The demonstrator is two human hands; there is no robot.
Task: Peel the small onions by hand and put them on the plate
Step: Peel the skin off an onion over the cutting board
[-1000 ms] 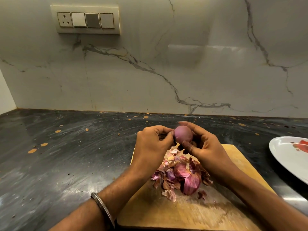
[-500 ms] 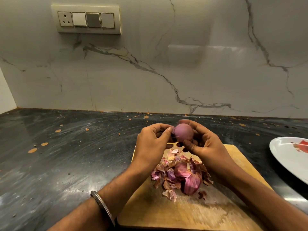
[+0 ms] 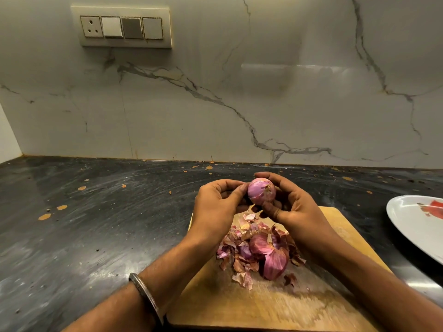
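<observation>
A small purple onion (image 3: 261, 190) is held above the far end of the wooden cutting board (image 3: 275, 305). My right hand (image 3: 291, 207) grips it from the right, fingers over the top and thumb below. My left hand (image 3: 218, 204) pinches its left side with curled fingertips. A pile of onion skins (image 3: 256, 250) lies on the board under the hands. The white plate (image 3: 417, 226) sits at the right edge, partly cut off, with a red mark on it.
The board lies on a dark stone counter (image 3: 96, 224) speckled with orange flecks. A marble backsplash with a switch panel (image 3: 124, 27) rises behind. A metal bangle (image 3: 146, 295) circles my left wrist.
Both hands have lifted the onion slightly and turned it; a patch of thin skin on its top right side now faces the camera.
</observation>
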